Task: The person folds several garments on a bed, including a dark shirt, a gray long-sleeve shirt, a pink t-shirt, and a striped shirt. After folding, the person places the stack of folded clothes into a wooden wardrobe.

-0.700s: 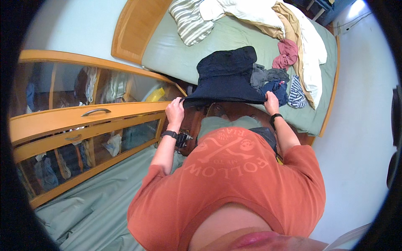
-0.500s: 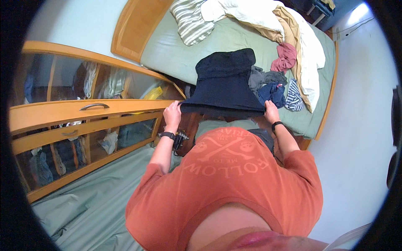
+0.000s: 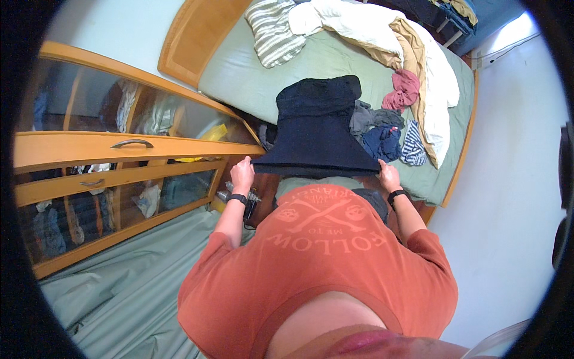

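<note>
A dark navy garment [image 3: 314,134] stretches from the bed's near side toward my body. My left hand [image 3: 242,174] is closed on its near left corner, and my right hand [image 3: 388,176] grips the near right corner. Between the two hands the near edge is held taut and almost straight. The far part of the garment lies on the green-sheeted bed [image 3: 335,57], doubled over and thicker there. Just right of the garment are crumpled grey clothing [image 3: 365,116], a crumpled navy cloth [image 3: 382,143] and a blue-and-white striped cloth [image 3: 414,145].
A wooden cabinet with glass panels [image 3: 89,143] runs along the left, clothes behind its glass. On the bed lie a striped pillow [image 3: 272,36], a white and tan quilt [image 3: 439,102] and a pinkish-red cloth [image 3: 402,90]. A pale wall [image 3: 508,149] rises at right.
Both hands have come slightly nearer my body, drawing the garment's near edge with them. That edge now looks straighter and tighter. The hands keep their hold on the corners.
</note>
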The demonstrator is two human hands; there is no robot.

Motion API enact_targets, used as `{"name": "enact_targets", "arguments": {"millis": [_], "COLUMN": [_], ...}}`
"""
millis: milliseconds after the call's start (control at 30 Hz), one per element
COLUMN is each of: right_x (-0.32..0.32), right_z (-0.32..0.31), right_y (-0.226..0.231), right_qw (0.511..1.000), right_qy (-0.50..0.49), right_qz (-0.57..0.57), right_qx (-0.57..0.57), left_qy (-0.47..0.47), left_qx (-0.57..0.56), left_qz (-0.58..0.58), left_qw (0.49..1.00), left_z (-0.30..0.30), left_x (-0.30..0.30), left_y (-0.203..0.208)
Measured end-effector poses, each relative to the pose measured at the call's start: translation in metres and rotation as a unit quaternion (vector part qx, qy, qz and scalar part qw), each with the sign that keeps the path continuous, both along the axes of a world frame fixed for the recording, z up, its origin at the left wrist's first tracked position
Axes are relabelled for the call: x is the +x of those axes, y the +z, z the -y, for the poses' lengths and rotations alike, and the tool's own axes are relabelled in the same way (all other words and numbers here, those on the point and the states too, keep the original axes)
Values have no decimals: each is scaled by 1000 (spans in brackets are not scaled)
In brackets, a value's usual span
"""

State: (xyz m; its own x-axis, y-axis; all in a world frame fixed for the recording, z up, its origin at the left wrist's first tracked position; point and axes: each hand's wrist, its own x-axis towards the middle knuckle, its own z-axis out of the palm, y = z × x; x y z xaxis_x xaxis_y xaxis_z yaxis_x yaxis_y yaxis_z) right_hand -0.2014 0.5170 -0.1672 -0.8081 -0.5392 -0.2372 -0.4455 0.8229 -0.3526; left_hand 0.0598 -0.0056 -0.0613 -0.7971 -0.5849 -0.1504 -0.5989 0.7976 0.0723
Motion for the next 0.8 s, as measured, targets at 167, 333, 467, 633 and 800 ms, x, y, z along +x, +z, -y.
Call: {"name": "enact_targets", "arguments": {"millis": [167, 333, 467, 633, 800], "right_x": [0, 4, 0, -17, -37], "right_z": [-11, -7, 9, 38, 67], "right_y": [-1, 1, 15, 33, 55], "right_qw": [998, 966, 782, 753, 853], "right_qy": [-12, -146, -323, -349, -223], "right_qz": [43, 199, 448, 455, 399], "right_qx": [-34, -77, -287, -322, -253], "left_qy": [74, 238, 315, 391, 312], "left_qx": [50, 257, 444, 642, 698], "left_qz": [20, -22, -157, -282, -237], "left_qw": [996, 936, 824, 596, 599], "left_z": [3, 19, 26, 43, 73], "left_x": [5, 11, 9, -7, -23], "left_y": [-12, -40, -55, -52, -72]}}
